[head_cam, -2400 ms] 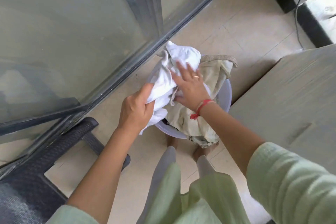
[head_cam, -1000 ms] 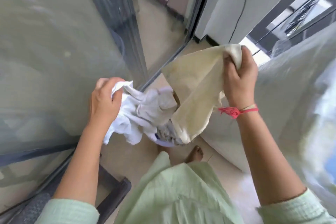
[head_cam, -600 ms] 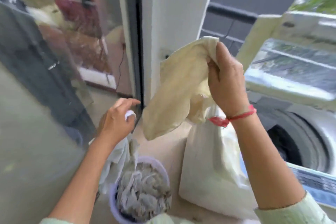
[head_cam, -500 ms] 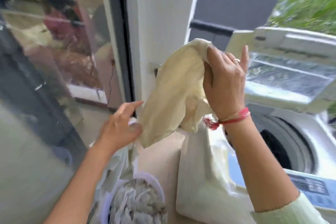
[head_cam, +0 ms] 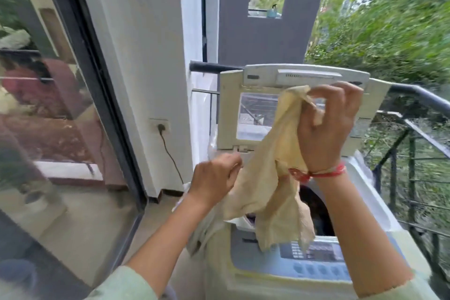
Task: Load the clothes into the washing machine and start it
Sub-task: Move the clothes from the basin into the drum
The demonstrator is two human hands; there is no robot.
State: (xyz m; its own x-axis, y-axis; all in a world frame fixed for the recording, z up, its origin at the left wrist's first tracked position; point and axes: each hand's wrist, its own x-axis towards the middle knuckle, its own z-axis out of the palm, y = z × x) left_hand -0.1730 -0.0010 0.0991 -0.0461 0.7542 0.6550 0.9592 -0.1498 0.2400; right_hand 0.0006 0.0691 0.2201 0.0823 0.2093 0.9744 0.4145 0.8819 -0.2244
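A beige garment (head_cam: 267,178) hangs over the open drum (head_cam: 314,212) of a white top-loading washing machine (head_cam: 267,282). My right hand (head_cam: 326,126) grips its top edge, raised in front of the upright lid (head_cam: 292,78). My left hand (head_cam: 214,178) holds the garment's left side lower down, and a white cloth (head_cam: 202,231) also hangs from under that hand, beside the machine's left front corner. The control panel (head_cam: 314,253) with blue buttons lies along the machine's front edge, below the garment's hem.
A glass sliding door (head_cam: 56,129) runs along the left. A wall socket (head_cam: 159,126) with a plugged cable sits on the white pillar behind the machine. A black balcony railing (head_cam: 418,153) stands to the right, with trees beyond.
My view rose from the laundry tub on the floor to the washing machine. Both hands lifted the beige garment and white cloth up and right over the open drum; my left hand took hold of the beige garment.
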